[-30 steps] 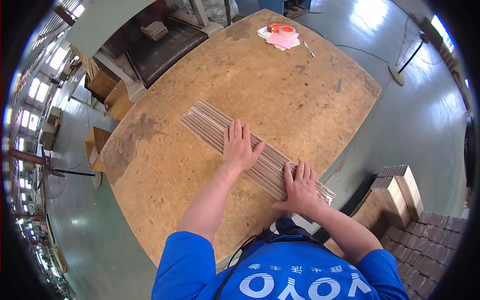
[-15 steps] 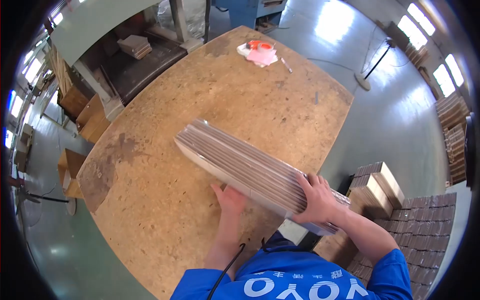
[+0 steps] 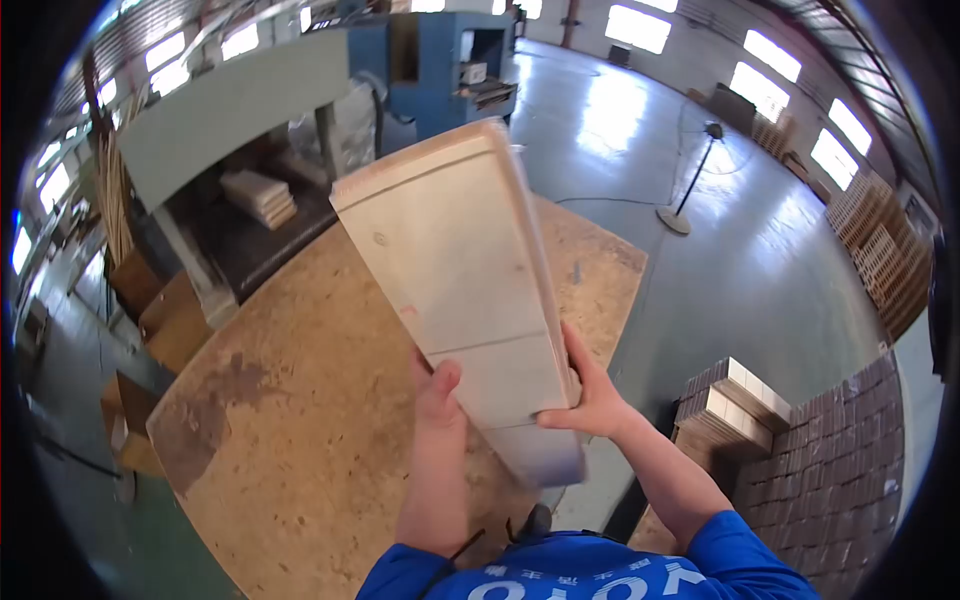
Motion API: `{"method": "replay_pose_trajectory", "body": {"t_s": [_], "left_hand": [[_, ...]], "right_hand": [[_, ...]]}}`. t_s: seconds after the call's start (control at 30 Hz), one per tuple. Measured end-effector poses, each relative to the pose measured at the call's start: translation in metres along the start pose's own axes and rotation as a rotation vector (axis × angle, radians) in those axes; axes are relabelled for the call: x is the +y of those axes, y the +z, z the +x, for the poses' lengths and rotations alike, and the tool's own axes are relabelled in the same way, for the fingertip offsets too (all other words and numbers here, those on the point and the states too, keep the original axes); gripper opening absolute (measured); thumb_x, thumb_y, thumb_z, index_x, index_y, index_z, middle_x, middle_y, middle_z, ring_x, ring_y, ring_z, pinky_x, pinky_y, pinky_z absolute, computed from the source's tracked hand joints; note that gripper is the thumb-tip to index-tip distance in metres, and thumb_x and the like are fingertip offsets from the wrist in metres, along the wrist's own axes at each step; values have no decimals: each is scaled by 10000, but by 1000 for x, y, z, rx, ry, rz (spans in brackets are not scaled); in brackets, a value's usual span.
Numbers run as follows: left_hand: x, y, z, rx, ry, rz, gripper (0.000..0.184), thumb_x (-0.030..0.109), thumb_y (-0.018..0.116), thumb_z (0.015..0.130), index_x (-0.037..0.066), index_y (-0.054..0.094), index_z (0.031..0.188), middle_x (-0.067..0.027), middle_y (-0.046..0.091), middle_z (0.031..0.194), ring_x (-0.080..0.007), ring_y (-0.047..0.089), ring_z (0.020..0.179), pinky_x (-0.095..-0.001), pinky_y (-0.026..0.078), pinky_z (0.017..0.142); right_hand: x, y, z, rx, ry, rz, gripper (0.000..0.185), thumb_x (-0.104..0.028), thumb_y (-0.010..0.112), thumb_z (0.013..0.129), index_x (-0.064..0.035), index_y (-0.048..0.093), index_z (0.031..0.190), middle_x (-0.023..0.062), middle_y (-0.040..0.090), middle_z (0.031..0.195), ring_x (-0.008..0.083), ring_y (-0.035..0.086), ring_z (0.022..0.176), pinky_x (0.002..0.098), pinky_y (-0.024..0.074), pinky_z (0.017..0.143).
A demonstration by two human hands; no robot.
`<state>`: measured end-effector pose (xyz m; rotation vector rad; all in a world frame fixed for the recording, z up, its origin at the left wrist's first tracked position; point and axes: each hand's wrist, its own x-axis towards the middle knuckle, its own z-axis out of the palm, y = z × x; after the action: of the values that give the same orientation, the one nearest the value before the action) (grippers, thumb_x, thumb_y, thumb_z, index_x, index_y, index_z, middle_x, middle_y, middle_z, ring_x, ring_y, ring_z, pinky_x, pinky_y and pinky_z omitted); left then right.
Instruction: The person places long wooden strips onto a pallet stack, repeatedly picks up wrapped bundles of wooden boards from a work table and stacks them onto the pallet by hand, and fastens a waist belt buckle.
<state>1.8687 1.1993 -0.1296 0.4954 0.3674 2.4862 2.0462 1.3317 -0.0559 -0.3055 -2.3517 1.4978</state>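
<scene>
A shrink-wrapped bundle of wooden boards [image 3: 465, 270] is tilted up above the worktable [image 3: 300, 400], its broad pale face towards me with thin dark lines across it. My left hand [image 3: 436, 390] grips its left edge low down, thumb on the face and the other fingers hidden behind. On the opposite edge my right hand [image 3: 585, 395] holds it, thumb over the face and fingers around the side. The bundle's far end rises towards the machine, and its near end, blurred, hangs close to my body.
A grey press-like machine [image 3: 230, 120] with stacked boards [image 3: 258, 196] inside stands beyond the table. Wrapped bundles [image 3: 735, 405] sit at the right beside a large brown stack [image 3: 830, 480]. A stand fan [image 3: 690, 180] is on the floor; cardboard boxes [image 3: 130, 420] lie left.
The bundle has been lifted off the table and turned so its broad face shows instead of its ridged side. My left hand has closed on its left edge. The view has tipped upwards.
</scene>
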Motion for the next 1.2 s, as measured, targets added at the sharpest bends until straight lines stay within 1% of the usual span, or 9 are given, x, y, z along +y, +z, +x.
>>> {"method": "replay_pose_trajectory", "body": {"t_s": [0.2,0.43,0.57,0.67,0.73,0.9,1.0,1.13,1.2], "left_hand": [[52,93,-8,-367,-47,381,896,208,921,616,38,436,1350,-97,567,1221,-216,564,1125,-353,475,908],[70,-8,-40,-403,-305,736,845,155,929,567,41,514,1295,-74,585,1201,-192,570,1077,-354,492,844],[62,-18,-44,-276,-145,664,817,161,915,582,47,523,1290,-67,581,1217,-198,549,1110,-374,485,869],[92,-244,-8,-393,-259,568,957,284,843,637,52,371,1438,-92,437,1427,-308,419,1312,-486,369,1078],[62,-62,-21,-322,-253,643,947,351,799,687,20,337,1445,-124,428,1434,-318,465,1286,-483,401,1066],[-13,70,-10,-391,-120,747,930,283,780,707,-33,306,1442,-190,431,1410,-328,477,1270,-459,420,1051],[-76,155,-11,-468,-261,914,914,263,761,728,-39,289,1449,-197,435,1403,-317,466,1278,-436,396,1065],[-210,295,-31,-805,-418,1033,908,249,702,777,-44,220,1489,-181,384,1451,-295,401,1330,-396,317,1112],[-276,323,-38,-1065,-202,1416,931,269,690,796,-63,175,1497,-201,303,1512,-322,316,1393,-415,271,1140]], "right_hand": [[25,0,-7,-105,-127,-40,1334,-389,905,586,20,49,1523,221,265,1519,325,255,1423,411,227,1161],[75,47,-20,-107,-161,-106,1358,-418,897,582,18,20,1523,231,186,1552,343,185,1454,420,192,1180],[58,22,-15,-136,-209,23,1372,-397,899,572,28,5,1521,239,156,1563,330,161,1465,407,169,1191],[31,2,-6,-23,-376,62,1364,-323,896,559,32,-3,1522,238,144,1567,312,156,1467,382,158,1195],[26,9,-1,33,-317,257,1381,-322,907,545,26,-3,1524,222,148,1569,285,159,1464,377,155,1193],[46,-34,-31,309,-367,448,1323,-278,887,569,25,27,1527,184,215,1549,259,227,1435,373,192,1176],[58,-68,-70,525,-360,763,1201,-299,850,605,18,136,1517,166,352,1480,275,346,1375,378,272,1147],[83,-163,-140,672,-414,1151,1038,-410,807,656,-1,309,1470,151,493,1375,285,478,1274,409,374,1093],[97,-213,-177,721,-547,1290,986,-457,803,673,-12,366,1436,150,529,1346,284,541,1216,425,453,1034]]}}
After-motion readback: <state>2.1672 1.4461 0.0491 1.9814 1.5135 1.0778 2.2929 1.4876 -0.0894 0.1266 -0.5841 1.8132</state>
